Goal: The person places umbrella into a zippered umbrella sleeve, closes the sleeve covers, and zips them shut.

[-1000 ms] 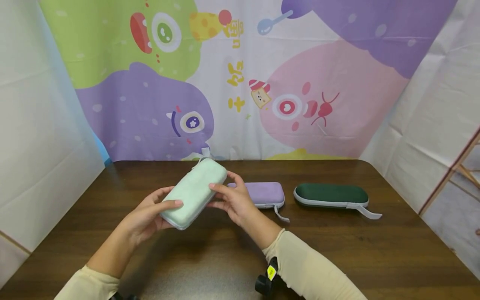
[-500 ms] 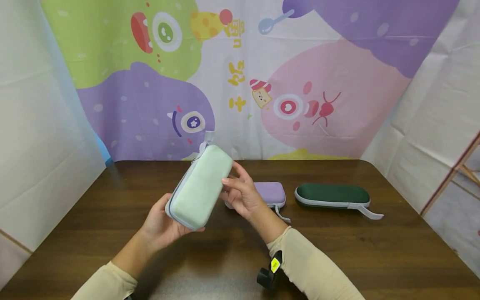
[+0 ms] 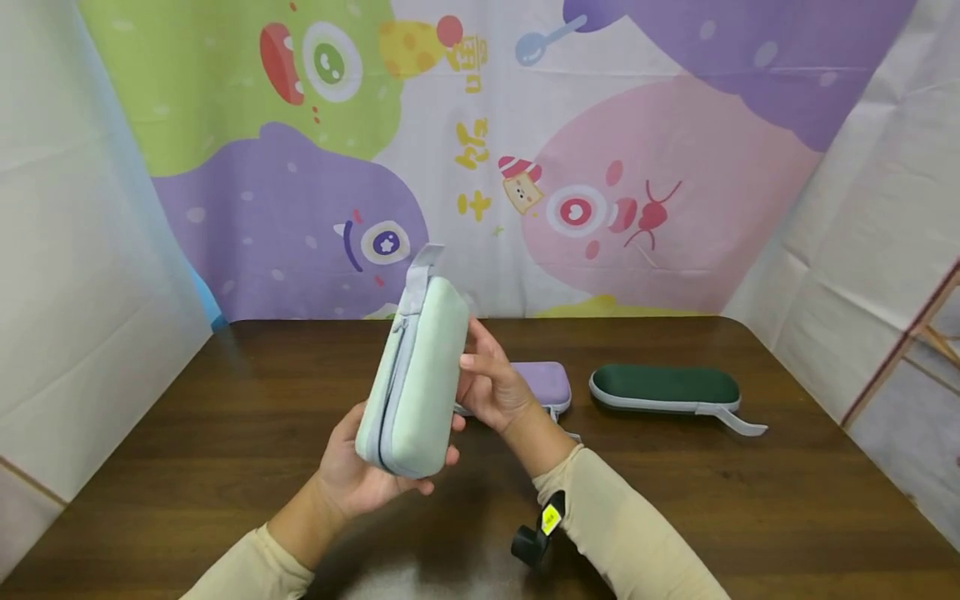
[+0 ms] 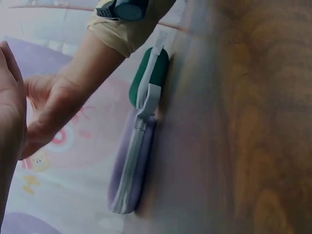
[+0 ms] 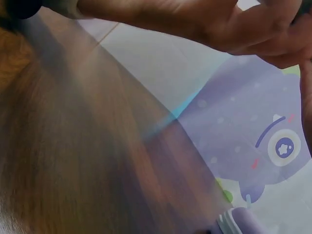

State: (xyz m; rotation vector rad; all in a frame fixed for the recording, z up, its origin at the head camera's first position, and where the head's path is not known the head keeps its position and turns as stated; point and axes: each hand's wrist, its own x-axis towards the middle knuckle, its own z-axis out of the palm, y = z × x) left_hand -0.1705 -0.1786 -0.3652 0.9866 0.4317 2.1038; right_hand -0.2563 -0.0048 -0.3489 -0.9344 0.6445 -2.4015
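A mint green zippered hard case (image 3: 431,383) is held up over the table, tilted, its grey zipper side turned toward the head camera. From its top end sticks a grey pull strap (image 3: 418,283). My left hand (image 3: 360,479) cradles the lower end from below, fingertips showing past the right side. With thumb and fingers, my right hand (image 3: 495,385) grips the case's right side near the top. Both wrist views leave the case out; the left wrist view shows part of my left hand (image 4: 9,107) and my right hand (image 4: 56,102).
A lilac zippered case (image 3: 546,385) lies on the brown table (image 3: 675,500), partly hidden behind my right hand. Right of it lies a dark green case (image 3: 663,386) with a grey strap. A cartoon-printed curtain (image 3: 480,250) hangs behind the table.
The mint case has been raised and turned more upright, from its broad face to its zipper side. My left hand has moved right and under its lower end; the right hand stays at its right side.
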